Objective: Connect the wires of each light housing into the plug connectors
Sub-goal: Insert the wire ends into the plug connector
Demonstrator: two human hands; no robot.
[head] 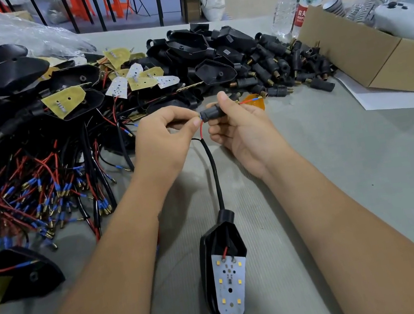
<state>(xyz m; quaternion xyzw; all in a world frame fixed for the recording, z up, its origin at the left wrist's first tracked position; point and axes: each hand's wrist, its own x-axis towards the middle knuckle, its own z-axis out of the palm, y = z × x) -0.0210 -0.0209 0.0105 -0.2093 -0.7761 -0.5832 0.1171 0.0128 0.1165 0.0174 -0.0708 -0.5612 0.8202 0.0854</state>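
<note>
The right hand [234, 127] grips a black plug connector [211, 114] between thumb and curled fingers, above the grey table [338, 162]. The left hand [166, 133] pinches the red wire [201, 127] right at the end of the connector. The black cable [214, 172] runs down to 1 light housing [225, 266], which lies on the table between the 2 forearms, its white LED board [230, 287] facing up.

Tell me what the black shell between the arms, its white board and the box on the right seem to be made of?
Light housing: probably moulded plastic, matte black with soft highlights along its edges. White board: looks like a rigid circuit board, white-coated, with small yellow LED chips and solder spots. Cardboard box: plain brown cardboard, dull, with folded flaps.
</note>
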